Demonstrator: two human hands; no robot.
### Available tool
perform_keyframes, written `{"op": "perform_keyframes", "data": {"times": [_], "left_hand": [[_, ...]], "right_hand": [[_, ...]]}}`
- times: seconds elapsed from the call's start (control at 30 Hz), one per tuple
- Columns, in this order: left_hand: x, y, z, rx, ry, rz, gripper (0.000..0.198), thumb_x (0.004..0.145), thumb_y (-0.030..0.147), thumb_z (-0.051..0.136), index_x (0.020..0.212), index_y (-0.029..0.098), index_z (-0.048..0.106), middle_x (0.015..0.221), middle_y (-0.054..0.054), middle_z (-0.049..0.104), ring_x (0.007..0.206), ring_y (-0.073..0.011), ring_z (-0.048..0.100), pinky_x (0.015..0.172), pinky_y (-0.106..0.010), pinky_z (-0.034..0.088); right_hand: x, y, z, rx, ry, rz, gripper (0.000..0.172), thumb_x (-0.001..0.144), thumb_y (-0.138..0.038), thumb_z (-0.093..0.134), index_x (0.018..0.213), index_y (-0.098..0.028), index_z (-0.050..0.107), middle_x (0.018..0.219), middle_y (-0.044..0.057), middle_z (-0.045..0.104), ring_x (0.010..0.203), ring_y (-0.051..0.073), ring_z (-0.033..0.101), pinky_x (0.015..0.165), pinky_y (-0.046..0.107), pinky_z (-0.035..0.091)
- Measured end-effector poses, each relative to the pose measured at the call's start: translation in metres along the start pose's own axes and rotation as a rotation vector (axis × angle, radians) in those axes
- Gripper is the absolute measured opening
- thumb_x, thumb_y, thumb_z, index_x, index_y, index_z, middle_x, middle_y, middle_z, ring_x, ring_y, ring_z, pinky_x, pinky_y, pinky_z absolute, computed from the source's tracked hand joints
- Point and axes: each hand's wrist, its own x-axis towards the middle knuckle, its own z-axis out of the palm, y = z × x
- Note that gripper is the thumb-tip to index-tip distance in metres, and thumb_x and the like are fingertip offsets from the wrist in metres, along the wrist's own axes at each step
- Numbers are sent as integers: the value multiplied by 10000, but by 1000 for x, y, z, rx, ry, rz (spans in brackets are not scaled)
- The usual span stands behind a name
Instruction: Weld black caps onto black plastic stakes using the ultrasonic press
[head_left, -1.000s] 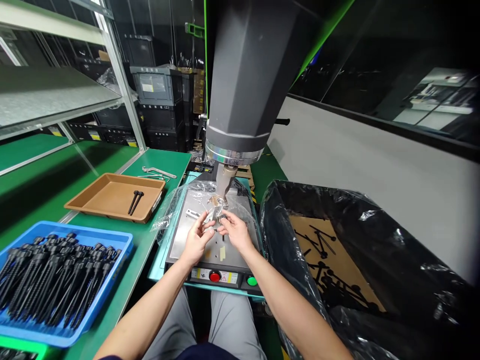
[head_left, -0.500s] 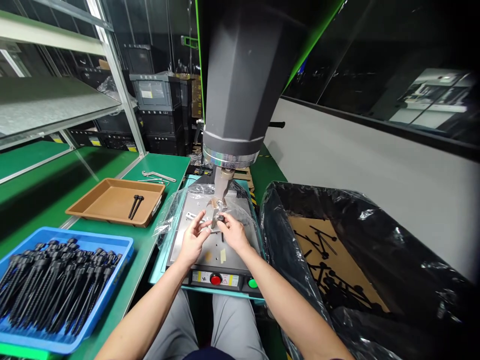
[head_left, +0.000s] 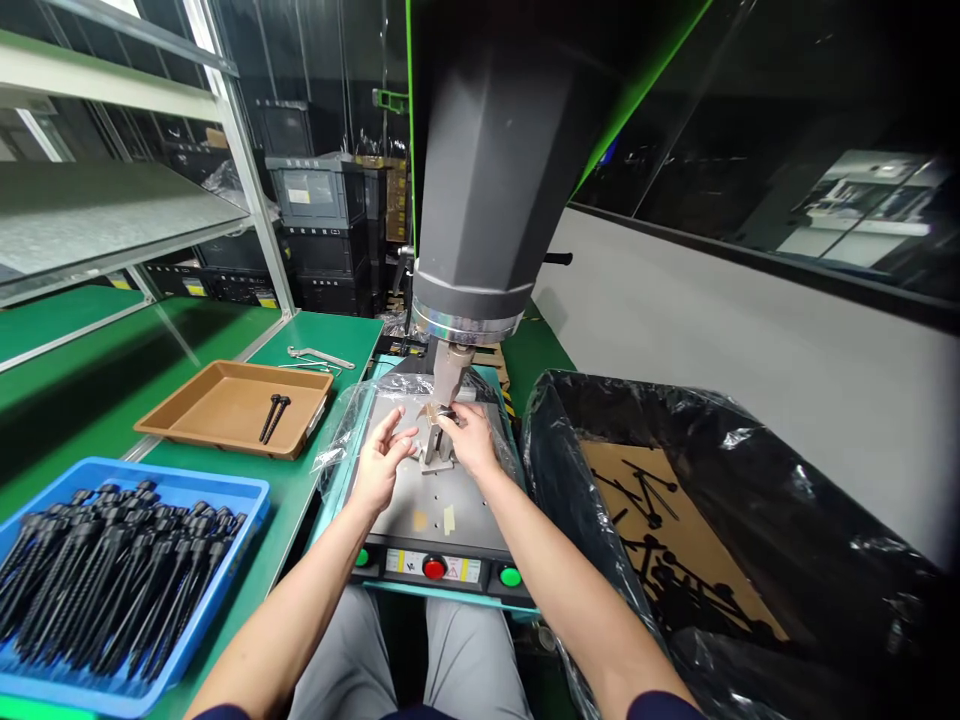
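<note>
My right hand (head_left: 472, 440) pinches the head of a black part (head_left: 448, 413) at the metal fixture (head_left: 435, 450), just under the press's metal horn (head_left: 450, 372). My left hand (head_left: 384, 465) is at the left of the fixture, its fingers apart and nothing between them. Black parts with long ribbed stems fill a blue tray (head_left: 259, 490) at the lower left. Two more such parts (head_left: 274, 418) lie in a brown tray (head_left: 187, 385). Several dark parts (head_left: 660, 570) lie on cardboard in a black-lined bin (head_left: 551, 470) at the right.
The large grey press head (head_left: 480, 200) hangs over the middle. A red button (head_left: 434, 568) and green buttons (head_left: 510, 577) sit on the front panel. Wrenches (head_left: 322, 357) lie behind the brown tray. A metal shelf (head_left: 112, 215) stands at the left, with stacked crates (head_left: 315, 195) behind.
My right hand has moved the black part up and slightly forward onto the fixture. My left hand has drawn a little back from it. The view has shifted slightly.
</note>
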Motion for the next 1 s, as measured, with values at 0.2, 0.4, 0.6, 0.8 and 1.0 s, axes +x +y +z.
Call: {"op": "perform_keyframes", "data": {"times": [0.2,0.4,0.6,0.8,1.0], "left_hand": [[7,1,-3,3,14,-9,595,764,341,748,1321,253,559,1532,-117,386,1168,-277,603,776,-284,558],[9,1,-7,22,17,-15,614,761,357,744,1335,250,556,1534,-121,382,1161,-291,609,783,-307,565],[12,0,-13,32,60,-4,601,740,356,757,1304,253,577,1519,-115,407,1147,-281,618,776,-304,570],[16,-2,-24,49,211,-32,564,699,350,788,1216,196,623,1446,-154,480,1068,-265,657,796,-334,568],[17,-7,-27,56,265,-50,533,693,328,796,1175,172,631,1386,-158,536,1175,-286,597,847,-347,555]], "right_hand": [[14,7,8,202,-156,96,286,673,-360,701,902,-191,726,947,71,712,906,248,621,836,380,481],[13,5,0,268,-224,86,308,755,-413,657,969,-202,728,1041,54,714,983,236,627,902,366,463],[9,4,-1,261,-207,107,318,759,-385,659,997,-186,730,1081,67,714,1048,267,620,984,412,426],[-20,14,-11,606,-188,280,608,611,-346,841,1186,-259,662,1359,44,584,1314,267,468,1130,415,312],[-26,25,-11,851,97,709,302,813,-500,641,883,-215,712,1173,104,685,1185,256,584,1046,426,430]]}}
